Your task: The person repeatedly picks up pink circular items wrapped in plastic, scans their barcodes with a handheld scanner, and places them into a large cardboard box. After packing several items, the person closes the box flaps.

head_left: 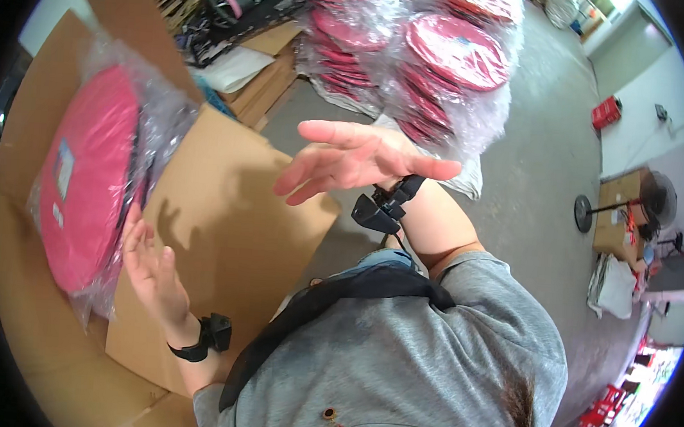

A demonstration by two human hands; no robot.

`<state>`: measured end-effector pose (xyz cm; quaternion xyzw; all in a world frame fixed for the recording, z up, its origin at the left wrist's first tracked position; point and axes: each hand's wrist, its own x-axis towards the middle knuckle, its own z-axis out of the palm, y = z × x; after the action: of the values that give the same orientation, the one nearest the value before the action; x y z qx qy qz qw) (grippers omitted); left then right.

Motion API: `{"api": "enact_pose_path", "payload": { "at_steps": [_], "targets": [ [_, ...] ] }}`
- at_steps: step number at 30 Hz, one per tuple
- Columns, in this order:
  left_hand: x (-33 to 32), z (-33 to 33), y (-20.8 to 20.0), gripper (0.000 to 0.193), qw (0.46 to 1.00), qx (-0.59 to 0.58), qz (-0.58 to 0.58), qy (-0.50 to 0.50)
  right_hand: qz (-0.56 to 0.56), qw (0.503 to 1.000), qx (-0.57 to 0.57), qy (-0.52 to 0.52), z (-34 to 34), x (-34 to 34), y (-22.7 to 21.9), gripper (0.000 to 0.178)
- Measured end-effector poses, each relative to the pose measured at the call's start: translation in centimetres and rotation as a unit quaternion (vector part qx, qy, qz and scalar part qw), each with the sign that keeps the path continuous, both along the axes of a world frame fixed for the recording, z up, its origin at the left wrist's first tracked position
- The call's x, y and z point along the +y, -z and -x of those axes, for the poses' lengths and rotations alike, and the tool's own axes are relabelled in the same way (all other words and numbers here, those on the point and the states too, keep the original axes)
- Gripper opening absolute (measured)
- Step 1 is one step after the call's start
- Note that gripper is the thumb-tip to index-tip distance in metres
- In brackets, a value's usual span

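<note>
A large open cardboard box (221, 261) fills the left side. Upright inside it leans a round, flat pink item (89, 182) wrapped in clear plastic, with pale labels on its face. My left hand (154, 268) is raised beside the lower right edge of this pink item, fingers stretched; whether it touches the plastic I cannot tell. Over the box's front flap, my right hand (353, 163) hangs in the air with fingers spread and nothing in it. Each wrist wears a black strap with a small black device.
Stacks of similar pink round items (457, 52) in clear plastic stand on the floor ahead. Behind the box is a wooden stand (263, 91) with a dark bag (245, 0) on it. A black fan (656, 200) and another carton (620, 207) stand far right.
</note>
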<state>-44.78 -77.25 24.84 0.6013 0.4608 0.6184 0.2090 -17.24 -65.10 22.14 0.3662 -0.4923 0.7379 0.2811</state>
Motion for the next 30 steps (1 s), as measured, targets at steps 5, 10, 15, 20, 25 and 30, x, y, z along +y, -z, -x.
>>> {"api": "enact_pose_path", "payload": {
  "at_steps": [5, 10, 15, 20, 25, 30],
  "targets": [
    [4.9, -10.6, -0.6, 0.034, 0.987, 0.003, 0.010, 0.163, 0.008, 0.999, 0.040, 0.021, -9.1, 3.3, 1.1, 0.127],
    [10.9, -21.5, -1.5, 0.034, 0.954, 0.116, 0.023, 0.277, 0.072, 0.991, 0.102, 0.040, -19.3, 6.7, 2.9, 0.086],
    [18.0, -32.5, 0.1, 0.030, 0.913, 0.176, 0.065, 0.362, 0.258, 0.933, -0.082, 0.239, -26.5, 9.1, 5.4, 0.082],
    [23.5, -40.2, 7.4, 0.021, 0.916, 0.164, 0.049, 0.363, 0.262, 0.837, -0.226, 0.425, -27.3, 11.7, 9.7, 0.088],
    [28.7, -41.6, 12.1, 0.016, 0.900, -0.015, 0.207, 0.383, 0.358, 0.747, -0.247, 0.503, -27.0, 16.1, 12.5, 0.058],
    [36.1, -41.8, 13.4, 0.013, 0.826, -0.160, 0.241, 0.484, 0.323, 0.750, -0.268, 0.512, -27.3, 22.5, 12.6, 0.051]
  ]
}}
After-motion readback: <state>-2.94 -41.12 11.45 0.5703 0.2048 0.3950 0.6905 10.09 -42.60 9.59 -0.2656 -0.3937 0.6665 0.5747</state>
